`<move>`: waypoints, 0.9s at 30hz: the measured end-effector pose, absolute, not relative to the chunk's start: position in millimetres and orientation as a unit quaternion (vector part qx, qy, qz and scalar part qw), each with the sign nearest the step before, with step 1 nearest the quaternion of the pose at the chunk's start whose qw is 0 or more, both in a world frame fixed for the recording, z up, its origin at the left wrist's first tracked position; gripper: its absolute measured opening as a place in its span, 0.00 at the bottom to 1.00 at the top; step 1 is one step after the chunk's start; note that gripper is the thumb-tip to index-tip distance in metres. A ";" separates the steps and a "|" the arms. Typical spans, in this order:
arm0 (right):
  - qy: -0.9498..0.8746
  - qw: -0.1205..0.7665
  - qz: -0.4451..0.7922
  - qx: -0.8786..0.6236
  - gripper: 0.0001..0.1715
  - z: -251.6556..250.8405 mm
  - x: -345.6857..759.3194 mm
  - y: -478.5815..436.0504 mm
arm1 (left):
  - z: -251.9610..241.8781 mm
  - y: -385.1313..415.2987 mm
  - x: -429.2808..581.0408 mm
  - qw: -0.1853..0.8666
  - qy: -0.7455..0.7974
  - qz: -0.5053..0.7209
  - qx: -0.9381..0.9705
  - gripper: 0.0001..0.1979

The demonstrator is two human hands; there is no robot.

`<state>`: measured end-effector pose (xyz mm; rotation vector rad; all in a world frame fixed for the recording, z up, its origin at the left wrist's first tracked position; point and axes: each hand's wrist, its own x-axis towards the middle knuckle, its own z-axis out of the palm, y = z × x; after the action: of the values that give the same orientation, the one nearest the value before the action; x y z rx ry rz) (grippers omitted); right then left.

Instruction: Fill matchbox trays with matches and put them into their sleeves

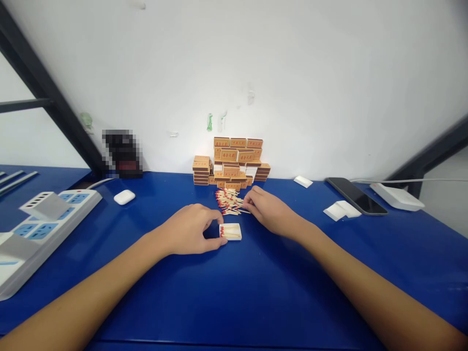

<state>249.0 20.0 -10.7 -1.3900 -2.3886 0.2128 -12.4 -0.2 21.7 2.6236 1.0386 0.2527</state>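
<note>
Between left hand fingertips: white tray | beside right hand: match pile

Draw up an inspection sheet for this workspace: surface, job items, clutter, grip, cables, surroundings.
Surface: blue tabletop, glossy.
Job items: loose match pile; white tray holding a few matches; stacked matchboxes behind.
Clutter: power strip, white case, phone, white pieces, white box.
Grip: left hand pinches the tray's left end; right hand at the pile's right edge, hold unclear.
Cables: white cable at left, another at right.
Surroundings: marked white wall, dark frame bars.
</note>
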 end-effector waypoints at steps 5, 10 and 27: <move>-0.841 0.167 0.081 -0.508 0.07 -9.5 248.5 17.9 | 21.9 -0.9 -13.2 0.155 0.365 0.085 0.914 0.15; -0.839 0.152 0.107 -0.512 0.05 -4.0 251.3 12.1 | 22.6 -0.7 -13.0 0.157 0.368 0.077 0.913 0.16; -0.841 0.155 0.164 -0.491 0.09 14.9 242.5 -10.9 | 21.9 -0.2 -11.5 0.158 0.370 0.081 0.912 0.15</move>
<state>242.5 -10.9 14.9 -1.4062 -2.4098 0.4702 -11.5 -0.2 21.9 2.6085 1.0579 0.2324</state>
